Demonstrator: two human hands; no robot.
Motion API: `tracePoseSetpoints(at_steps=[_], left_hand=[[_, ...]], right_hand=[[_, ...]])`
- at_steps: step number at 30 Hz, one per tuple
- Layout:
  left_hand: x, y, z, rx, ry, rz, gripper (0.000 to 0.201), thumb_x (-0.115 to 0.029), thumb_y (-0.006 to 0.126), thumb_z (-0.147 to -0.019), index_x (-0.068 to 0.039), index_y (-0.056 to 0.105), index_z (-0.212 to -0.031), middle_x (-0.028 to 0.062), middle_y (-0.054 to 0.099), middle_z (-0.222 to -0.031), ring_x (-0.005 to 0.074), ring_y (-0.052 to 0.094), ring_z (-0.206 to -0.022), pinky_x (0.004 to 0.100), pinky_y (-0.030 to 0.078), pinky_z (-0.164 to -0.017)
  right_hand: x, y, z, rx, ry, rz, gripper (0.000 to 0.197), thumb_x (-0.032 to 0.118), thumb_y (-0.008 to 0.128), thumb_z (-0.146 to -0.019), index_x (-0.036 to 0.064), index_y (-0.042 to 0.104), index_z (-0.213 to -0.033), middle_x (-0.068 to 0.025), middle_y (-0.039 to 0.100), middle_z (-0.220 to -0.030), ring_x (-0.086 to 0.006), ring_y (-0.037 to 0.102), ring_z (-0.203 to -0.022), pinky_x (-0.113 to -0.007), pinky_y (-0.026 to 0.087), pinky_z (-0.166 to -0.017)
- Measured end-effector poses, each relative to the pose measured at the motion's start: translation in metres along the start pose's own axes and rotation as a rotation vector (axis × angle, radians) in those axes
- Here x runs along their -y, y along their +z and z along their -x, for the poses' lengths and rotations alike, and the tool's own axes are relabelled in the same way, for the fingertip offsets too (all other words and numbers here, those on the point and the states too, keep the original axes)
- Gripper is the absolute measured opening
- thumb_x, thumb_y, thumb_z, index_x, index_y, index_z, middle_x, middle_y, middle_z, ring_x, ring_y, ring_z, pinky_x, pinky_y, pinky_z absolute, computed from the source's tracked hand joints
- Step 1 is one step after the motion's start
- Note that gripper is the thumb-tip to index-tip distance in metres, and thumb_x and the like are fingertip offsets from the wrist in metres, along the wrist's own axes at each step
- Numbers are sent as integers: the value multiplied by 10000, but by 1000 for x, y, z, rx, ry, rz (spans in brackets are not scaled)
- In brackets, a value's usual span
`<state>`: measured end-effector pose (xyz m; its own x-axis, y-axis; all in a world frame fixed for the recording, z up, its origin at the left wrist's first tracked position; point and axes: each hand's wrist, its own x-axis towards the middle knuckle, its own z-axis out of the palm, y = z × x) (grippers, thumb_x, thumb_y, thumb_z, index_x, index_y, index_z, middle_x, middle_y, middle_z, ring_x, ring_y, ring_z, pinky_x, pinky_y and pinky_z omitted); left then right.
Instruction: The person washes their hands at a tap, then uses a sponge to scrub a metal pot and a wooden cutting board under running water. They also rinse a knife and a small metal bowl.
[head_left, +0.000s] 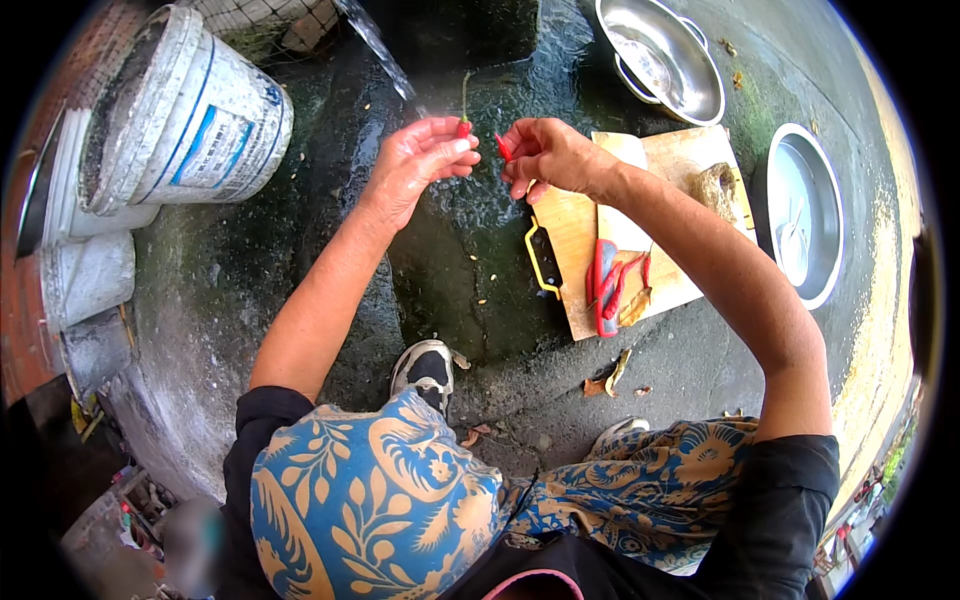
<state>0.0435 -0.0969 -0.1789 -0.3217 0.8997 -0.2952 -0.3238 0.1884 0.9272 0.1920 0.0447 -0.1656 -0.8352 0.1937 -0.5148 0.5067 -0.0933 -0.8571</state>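
My left hand (pixel 415 168) pinches the stem end of a red chili pepper (pixel 464 129), its green stem pointing up. Close by, my right hand (pixel 552 158) has its fingers closed on another red chili piece (pixel 503 148). A small gap separates the two pieces, over wet dark ground. Beneath my right forearm lies a wooden cutting board (pixel 575 250) with a yellow handle. On it rest several red chilies (pixel 622 284) beside a red and grey handle-like object (pixel 604 310), whose kind I cannot make out.
A stream of water (pixel 378 48) falls beyond my left hand. White buckets (pixel 215 120) stand at the left. A metal basin with handles (pixel 665 60) sits at the far right; an oval basin (pixel 835 215) holds water. A rough brown roll (pixel 714 188) lies on the board.
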Motion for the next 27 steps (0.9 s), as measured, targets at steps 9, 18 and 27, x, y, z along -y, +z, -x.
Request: tracePoseSetpoints(at_steps=[9,18,27], left_hand=[[-5,-9,4,108,292,-337,160,-26,510,-847,15,506,-1002,113,467,-1199,138,578,-842,254,500,-718],[-57,-17,6,32,755,-886,212,-12,604,-749,-11,604,-961,111,603,-937,237,610,-836,304,501,-708],[-53,-37,0,-115,375,-375,163,-150,583,-820,1,563,-878,37,559,-734,127,563,-610,249,462,-566]], right_hand=[[30,14,-25,48,-23,66,145,126,504,-858,48,555,-968,-23,556,-625,-80,501,-447,-217,407,-388],[78,19,-13,-59,-54,19,301,27,547,-782,5,370,-1023,-90,582,-714,-148,574,-536,-249,440,-439],[201,9,31,-325,-319,483,276,89,555,-800,11,445,-1041,-120,610,-826,-150,597,-598,-244,460,-502]])
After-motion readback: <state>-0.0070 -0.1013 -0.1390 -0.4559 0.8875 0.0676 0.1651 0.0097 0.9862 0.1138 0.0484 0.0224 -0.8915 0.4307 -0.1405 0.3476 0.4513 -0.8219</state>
